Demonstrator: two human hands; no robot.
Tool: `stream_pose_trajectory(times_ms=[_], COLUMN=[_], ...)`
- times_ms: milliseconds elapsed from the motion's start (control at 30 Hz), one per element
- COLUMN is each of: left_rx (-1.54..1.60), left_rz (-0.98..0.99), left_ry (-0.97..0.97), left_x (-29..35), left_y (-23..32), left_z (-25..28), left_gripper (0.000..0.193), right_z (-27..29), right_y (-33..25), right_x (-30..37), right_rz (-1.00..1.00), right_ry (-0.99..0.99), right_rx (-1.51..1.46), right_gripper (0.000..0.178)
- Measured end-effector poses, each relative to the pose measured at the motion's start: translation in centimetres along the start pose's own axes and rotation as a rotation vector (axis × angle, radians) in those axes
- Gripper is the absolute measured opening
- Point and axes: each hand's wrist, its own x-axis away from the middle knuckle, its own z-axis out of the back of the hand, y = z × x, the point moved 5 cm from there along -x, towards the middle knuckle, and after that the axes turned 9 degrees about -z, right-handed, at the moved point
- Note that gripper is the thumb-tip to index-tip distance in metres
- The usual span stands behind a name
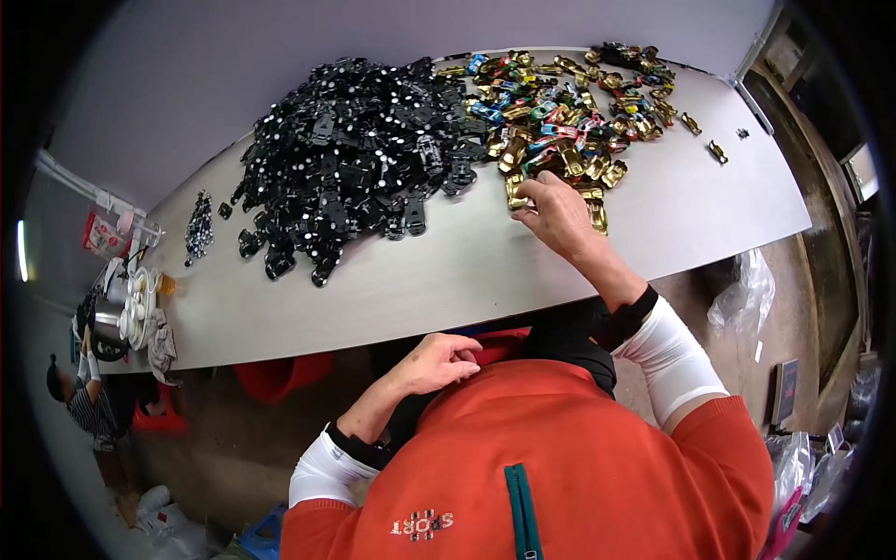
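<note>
**Right hand at the near edge of the gold-shell heap**

I see my right hand (558,217) stretched out over the pale grey tabletop (448,271), fingers curled down onto a gold metallic toy-car body shell (516,189) at the near-left edge of the pile of gold and coloured shiny car shells (569,103). The fingertips touch it; whether they have closed round it I cannot tell. My left hand (437,362) sits low, close to my orange top, loosely curled, and I can't make out anything in it.

I judge the shell light, stiff and slick, a thin plated moulding that would skate under a flat press; pinching across its two long sides looks the safest hold.

To the left lies a bigger heap of matte black plastic chassis pieces with white dots (355,149), angular and tangled. Two stray gold shells (705,135) lie far right.
</note>
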Motion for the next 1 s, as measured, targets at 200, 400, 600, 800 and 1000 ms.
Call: stream_pose_trajectory(times_ms=[200,400,600,800,1000], left_rx=[0.614,1.047,1.116,1.054,0.833], left_rz=[-0.247,-0.381,-0.425,-0.424,-0.519], left_ry=[0.37,0.563,0.609,0.618,0.667], left_x=[0.0,-4.9,-7.4,-7.6,-6.1], left_y=[3.0,3.2,3.7,3.2,3.3], left_z=[3.8,7.0,6.9,8.0,9.1], left_gripper=[0.021,0.028,0.024,0.017,0.019], right_z=[-1.7,-4.5,-6.7,-4.9,-3.5], right_y=[0.0,-2.9,-3.5,-3.7,-2.3], right_x=[-0.6,1.9,3.4,2.7,1.3], right_rz=[0.043,-0.424,-0.687,-0.163,-0.178], right_ry=[-0.014,-0.519,-0.649,-0.386,-0.305], right_rx=[-0.147,-1.567,-1.908,-1.016,-1.062], right_gripper=[0.008,0.006,0.005,0.004,0.005])
